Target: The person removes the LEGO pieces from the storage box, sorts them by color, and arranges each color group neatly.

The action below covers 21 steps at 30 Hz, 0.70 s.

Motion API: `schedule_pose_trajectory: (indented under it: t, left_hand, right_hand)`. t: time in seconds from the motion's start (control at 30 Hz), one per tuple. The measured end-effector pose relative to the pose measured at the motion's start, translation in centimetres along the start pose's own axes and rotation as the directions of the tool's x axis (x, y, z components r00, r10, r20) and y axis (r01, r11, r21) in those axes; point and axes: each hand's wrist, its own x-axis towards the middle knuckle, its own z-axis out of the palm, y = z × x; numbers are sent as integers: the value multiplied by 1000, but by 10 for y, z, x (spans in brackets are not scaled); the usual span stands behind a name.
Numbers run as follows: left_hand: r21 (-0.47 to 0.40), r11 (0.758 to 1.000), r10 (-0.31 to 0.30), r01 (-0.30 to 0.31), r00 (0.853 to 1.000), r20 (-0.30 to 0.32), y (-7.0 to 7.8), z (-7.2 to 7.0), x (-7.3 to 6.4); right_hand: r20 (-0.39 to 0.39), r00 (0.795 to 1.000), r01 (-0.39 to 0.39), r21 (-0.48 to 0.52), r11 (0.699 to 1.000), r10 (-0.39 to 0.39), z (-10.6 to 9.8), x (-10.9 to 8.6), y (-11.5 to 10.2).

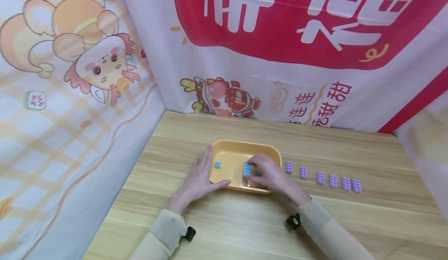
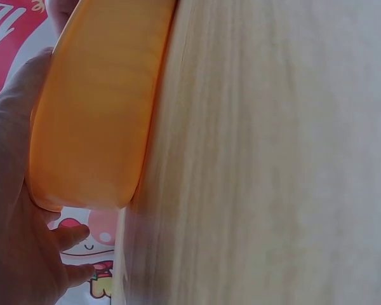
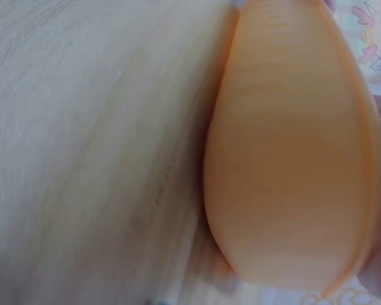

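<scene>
A shallow yellow-orange tray [image 1: 229, 151] stands on the wooden table. My left hand [image 1: 197, 180] rests against its left end, fingers fairly straight along the outside and thumb over the front rim. In the left wrist view that hand [image 2: 25, 248] lies beside the tray's wall [image 2: 95, 114]. My right hand [image 1: 269, 172] reaches over the tray's right part and pinches a blue building brick [image 1: 247, 169] between thumb and fingertips. Another blue piece [image 1: 257, 173] shows partly beneath the hand. A smaller blue brick [image 1: 217, 165] lies at the tray's left end.
Several purple building bricks, from the nearest one [image 1: 288, 167] to the farthest [image 1: 356, 185], form a loose row right of the tray. Printed cloths hang behind the table [image 1: 245, 229] and along its left side. A black band fitting [image 1: 294, 221] sits at the right wrist.
</scene>
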Motion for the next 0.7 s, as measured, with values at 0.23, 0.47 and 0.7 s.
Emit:
schedule_pose_trajectory:
  t: [0.23,0.47,0.7]
  left_hand:
    - [10,1000,-3,3,1000,2,0,0,1]
    - [-14,1000,-18,18,1000,-5,2,-1,1]
    - [-4,1000,-30,30,1000,9,2,1,2]
  right_hand:
    - [12,996,-85,-23,996,85,-43,-3,-33]
    - [13,988,-153,-61,986,154,-74,-19,-36]
    - [26,970,-239,-97,966,243,-92,-42,-35]
